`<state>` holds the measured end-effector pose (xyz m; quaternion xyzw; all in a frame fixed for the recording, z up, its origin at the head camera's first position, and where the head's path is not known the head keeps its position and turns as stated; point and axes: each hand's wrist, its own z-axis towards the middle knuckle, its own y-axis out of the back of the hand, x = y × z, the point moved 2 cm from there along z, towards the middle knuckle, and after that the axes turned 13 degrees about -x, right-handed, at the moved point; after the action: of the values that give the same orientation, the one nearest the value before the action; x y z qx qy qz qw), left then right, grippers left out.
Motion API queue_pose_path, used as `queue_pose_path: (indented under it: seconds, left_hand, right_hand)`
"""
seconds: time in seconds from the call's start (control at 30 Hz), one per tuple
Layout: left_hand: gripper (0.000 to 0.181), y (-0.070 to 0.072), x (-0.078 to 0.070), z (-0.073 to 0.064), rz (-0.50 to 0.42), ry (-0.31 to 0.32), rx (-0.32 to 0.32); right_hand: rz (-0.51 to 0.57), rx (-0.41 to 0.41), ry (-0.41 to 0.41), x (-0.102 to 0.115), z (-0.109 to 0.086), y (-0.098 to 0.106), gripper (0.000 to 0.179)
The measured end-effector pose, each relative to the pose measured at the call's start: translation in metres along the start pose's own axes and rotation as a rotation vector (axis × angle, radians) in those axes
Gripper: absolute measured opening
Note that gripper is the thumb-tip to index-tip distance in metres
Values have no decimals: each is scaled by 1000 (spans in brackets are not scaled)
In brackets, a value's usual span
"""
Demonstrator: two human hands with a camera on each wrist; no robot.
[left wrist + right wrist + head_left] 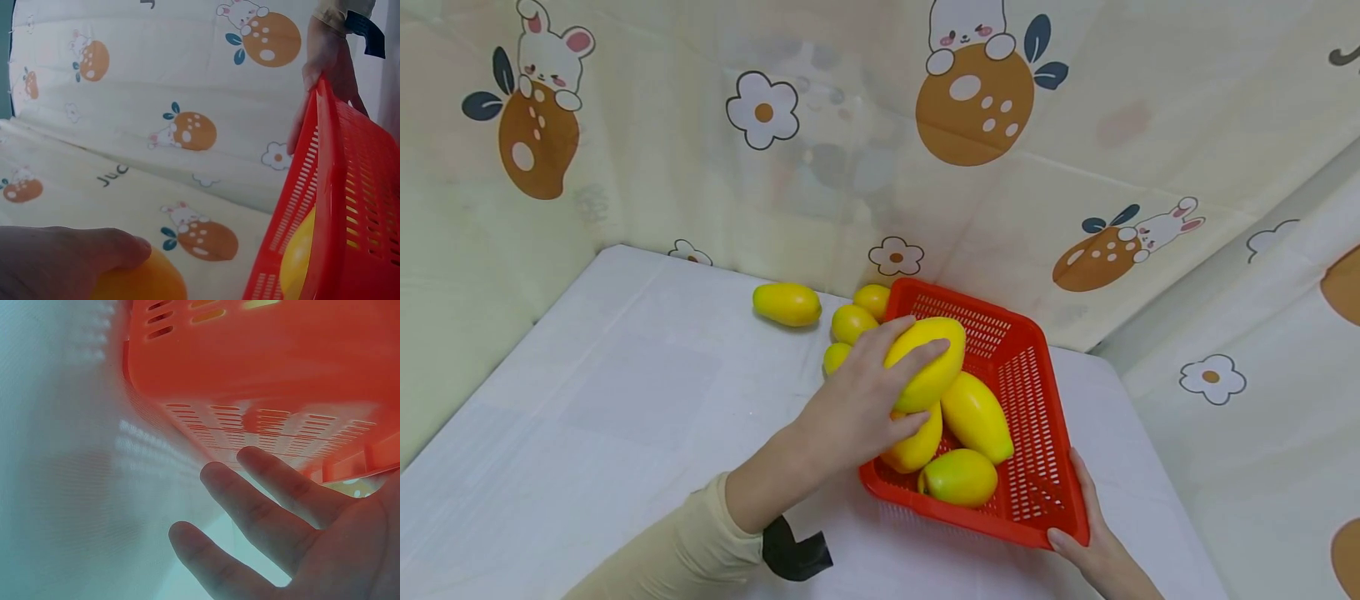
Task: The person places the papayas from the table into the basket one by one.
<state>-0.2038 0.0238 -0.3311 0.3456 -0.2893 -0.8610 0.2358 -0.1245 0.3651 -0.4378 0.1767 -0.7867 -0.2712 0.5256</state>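
Observation:
In the head view my left hand [865,392] grips a yellow mango [936,354] from above, over the left side of a red plastic basket [1041,400]. Under and beside it, a few more mangoes [977,417] lie in the basket, one of them partly hidden by the hand. My right hand [1097,533] holds the basket's near right corner, thumb on the rim. The right wrist view shows its fingers [250,506] spread along the outside of the basket's slotted wall. In the left wrist view, the left thumb presses on the held mango [153,278].
Several mangoes [852,323] lie on the white table [625,400] left of the basket, and another mango [787,304] sits farther left near the back edge. A printed curtain [842,183] hangs behind the table. A black strap [793,554] shows by the left sleeve.

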Motion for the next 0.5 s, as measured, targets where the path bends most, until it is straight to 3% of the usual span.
queue_pose_path:
  seconds: [0.5]
  left_hand:
    - [67, -19, -9, -9, 34, -133, 74]
  right_hand:
    - [4, -1, 8, 0, 0, 0, 101]
